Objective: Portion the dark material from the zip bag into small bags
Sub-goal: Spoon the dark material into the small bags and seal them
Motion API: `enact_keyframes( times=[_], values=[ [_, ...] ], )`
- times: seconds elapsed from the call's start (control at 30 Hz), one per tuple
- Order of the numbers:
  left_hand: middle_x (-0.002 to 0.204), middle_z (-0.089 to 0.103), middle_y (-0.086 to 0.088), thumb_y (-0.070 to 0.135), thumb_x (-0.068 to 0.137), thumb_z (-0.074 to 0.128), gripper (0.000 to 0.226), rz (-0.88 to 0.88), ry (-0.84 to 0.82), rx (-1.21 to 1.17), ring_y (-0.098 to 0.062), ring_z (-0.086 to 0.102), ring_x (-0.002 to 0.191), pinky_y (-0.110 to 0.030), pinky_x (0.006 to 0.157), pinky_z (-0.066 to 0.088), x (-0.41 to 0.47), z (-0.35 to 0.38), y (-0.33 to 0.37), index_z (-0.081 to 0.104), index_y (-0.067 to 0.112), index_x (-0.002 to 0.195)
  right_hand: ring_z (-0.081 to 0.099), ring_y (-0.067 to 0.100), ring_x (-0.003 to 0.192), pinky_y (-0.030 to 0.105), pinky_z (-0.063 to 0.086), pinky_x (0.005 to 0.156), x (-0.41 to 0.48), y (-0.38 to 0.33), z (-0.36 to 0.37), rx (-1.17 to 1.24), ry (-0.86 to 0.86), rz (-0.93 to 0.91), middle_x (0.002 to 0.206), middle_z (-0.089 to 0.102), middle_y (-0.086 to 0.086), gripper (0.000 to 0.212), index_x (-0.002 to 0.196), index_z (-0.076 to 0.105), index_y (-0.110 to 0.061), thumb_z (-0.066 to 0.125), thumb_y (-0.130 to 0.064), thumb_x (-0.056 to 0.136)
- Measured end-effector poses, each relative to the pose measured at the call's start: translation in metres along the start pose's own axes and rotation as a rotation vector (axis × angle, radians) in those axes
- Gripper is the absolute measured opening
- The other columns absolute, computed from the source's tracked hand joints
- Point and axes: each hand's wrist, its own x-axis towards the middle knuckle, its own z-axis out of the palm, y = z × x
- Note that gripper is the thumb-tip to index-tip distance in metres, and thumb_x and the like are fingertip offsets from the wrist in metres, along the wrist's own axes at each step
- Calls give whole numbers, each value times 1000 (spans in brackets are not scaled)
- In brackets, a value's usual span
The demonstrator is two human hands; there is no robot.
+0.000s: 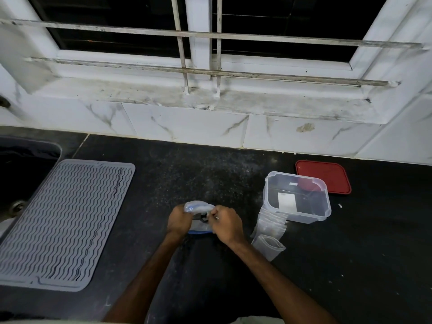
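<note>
Head view is showing the left hand (pixel 178 219) gripping the zip bag (pixel 198 205) on the bench (pixel 163 178) while fingers (pixel 216 212) of the right hand (pixel 225 222) are pinching at its mouth, probably to reach the dark material (pixel 203 218), with small bags (pixel 271 226) waiting just beside.

Home kitchen: dark speckled stone counter (pixel 210 174), sink (pixel 21 183) sunk in at left, grey ribbed drying mat (pixel 63 220) beside it, marble-look wall tiles (pixel 187 127), barred window (pixel 198 36) above (sill grimy), clear food tub (pixel 301 215), red lid (pixel 332 176) lying just behind it.
</note>
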Motion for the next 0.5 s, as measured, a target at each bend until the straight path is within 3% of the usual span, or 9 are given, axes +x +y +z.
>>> enact_keyframes(
  times=[0.17,0.3,0.4,0.5],
  values=[
    [110,69,-18,14,96,51,27,-70,11,61,-32,64,104,-36,87,50,7,3,-2,69,4,114,61,7,48,35,57,64,2,2,1,269,-113,158,55,67,0,14,81,71,-18,62,-27,87],
    [108,70,-17,13,96,50,26,-69,17,64,-32,65,104,-38,86,52,9,-1,-4,68,3,112,56,16,49,35,51,54,2,3,-3,487,-183,276,56,64,5,12,80,72,-12,65,-18,87],
    [107,68,-13,16,98,49,27,-79,40,79,-28,64,101,-34,81,48,10,-3,-4,67,3,114,50,18,46,30,43,47,1,1,-17,582,-227,261,56,63,9,14,82,71,-7,68,-19,88],
    [114,68,-17,21,97,51,28,-90,59,107,-32,63,105,-37,86,49,8,-3,-5,66,4,115,51,16,47,27,44,47,0,0,-36,678,-255,280,57,63,8,14,88,71,-2,67,-15,90]
  ],
)
